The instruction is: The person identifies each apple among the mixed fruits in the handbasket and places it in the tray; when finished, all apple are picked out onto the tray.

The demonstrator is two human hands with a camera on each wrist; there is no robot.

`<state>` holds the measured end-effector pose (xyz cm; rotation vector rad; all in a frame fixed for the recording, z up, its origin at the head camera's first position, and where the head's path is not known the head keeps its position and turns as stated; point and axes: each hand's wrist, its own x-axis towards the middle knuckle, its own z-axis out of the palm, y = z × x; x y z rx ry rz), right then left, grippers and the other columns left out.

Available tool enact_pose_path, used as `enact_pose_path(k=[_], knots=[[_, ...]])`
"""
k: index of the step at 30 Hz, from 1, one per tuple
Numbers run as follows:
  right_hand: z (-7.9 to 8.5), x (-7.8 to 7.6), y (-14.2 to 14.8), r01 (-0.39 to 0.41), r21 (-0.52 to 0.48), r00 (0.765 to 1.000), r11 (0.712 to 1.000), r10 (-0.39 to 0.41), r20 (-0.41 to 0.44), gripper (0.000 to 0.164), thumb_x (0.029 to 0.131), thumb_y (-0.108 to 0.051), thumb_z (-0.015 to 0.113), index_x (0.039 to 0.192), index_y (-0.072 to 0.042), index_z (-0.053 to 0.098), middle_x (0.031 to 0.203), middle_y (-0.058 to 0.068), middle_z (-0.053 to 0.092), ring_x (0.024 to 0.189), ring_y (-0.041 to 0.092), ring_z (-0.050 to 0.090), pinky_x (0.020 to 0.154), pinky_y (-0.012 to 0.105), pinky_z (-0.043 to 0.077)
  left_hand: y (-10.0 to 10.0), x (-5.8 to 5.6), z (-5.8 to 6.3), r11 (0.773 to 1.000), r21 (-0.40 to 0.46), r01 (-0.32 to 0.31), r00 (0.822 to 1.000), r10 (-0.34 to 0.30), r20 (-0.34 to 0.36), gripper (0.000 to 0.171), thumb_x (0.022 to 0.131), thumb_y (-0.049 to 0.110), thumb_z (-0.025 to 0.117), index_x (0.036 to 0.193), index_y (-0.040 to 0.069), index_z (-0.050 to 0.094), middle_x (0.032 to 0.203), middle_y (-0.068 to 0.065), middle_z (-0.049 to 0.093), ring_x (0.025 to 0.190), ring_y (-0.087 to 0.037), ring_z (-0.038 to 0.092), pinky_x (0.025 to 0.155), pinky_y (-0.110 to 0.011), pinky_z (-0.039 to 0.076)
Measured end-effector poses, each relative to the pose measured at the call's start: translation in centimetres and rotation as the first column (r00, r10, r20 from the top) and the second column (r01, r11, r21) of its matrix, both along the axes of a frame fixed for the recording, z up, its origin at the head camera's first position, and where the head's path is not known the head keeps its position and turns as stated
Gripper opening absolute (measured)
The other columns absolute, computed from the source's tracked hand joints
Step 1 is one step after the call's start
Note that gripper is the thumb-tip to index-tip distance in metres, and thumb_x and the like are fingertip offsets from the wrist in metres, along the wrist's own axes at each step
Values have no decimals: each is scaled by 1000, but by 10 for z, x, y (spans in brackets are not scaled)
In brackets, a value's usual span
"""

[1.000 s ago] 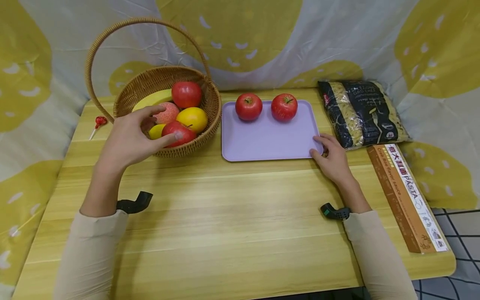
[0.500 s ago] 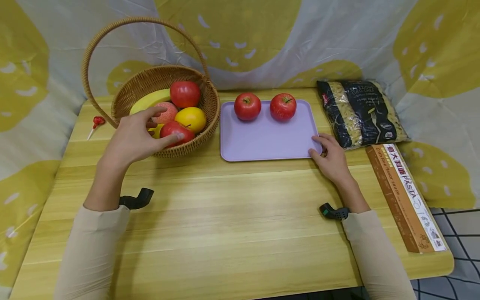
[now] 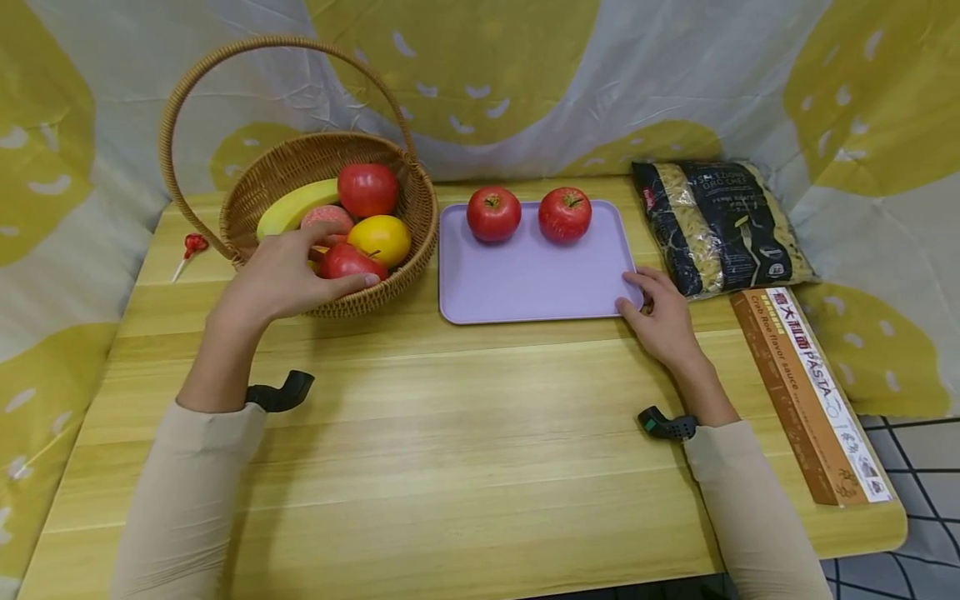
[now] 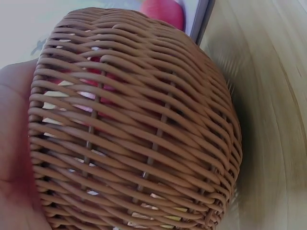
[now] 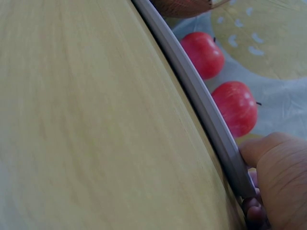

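A wicker basket point(image 3: 375, 302) holds a banana point(image 3: 297, 207), a peach point(image 3: 327, 218), a lemon point(image 3: 382, 239) and two red apples. My left hand point(image 3: 273, 275) reaches over its near rim, with thumb and fingers around the front red apple point(image 3: 349, 261), which still sits in the basket. In the left wrist view, the basket's weave point(image 4: 134, 120) hides most of that grip. My right hand point(image 3: 663, 321) pinches the right edge of a lilac tray point(image 3: 525, 287); in the right wrist view, fingertips show below that edge point(image 5: 240, 177). Two red apples point(image 3: 494, 214) point(image 3: 565, 215) stand at the tray's back.
A bag of pasta point(image 3: 720, 225) lies right of the tray. An orange-brown pasta box point(image 3: 813, 396) runs along the table's right side. A red lollipop point(image 3: 193, 244) lies left of the basket. Patterned cloth point(image 3: 480, 83) hangs behind the wooden table point(image 3: 465, 450).
My left hand has moved slightly right and down into the basket, and its fingers now close around the front apple. The right hand keeps its place on the tray edge.
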<state>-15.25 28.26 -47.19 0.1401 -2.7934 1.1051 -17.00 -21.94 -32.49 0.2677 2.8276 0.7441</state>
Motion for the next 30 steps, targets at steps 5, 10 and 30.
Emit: enact_pose_path(k=[5,10,30], knots=[[0,0,1,3,0,1000,1000,-3,-2,45,96,-12,67,138,4,62,147,25,52,89,27,53,74,18,35,4,-3,0,999,-49,20,1000,-19,12,93,83,68,74,150,8,49,140,-23,58,123,-43,54,103,-61,45],[1,0,1,4,8,1000,1000,-4,0,45,96,-13,67,138,4,62,147,24,52,90,26,52,75,21,36,7,-7,-1,996,-78,36,998,-33,48,90,83,71,71,149,14,49,144,-22,55,127,-45,51,105,-62,43],[0,1,1,-4,5,1000,1000,3,5,45,96,-13,66,138,3,62,148,25,52,93,31,56,76,22,37,16,-9,-6,1000,6,-1,996,2,-86,66,79,54,83,128,13,66,132,-17,59,116,-43,53,93,-58,49]])
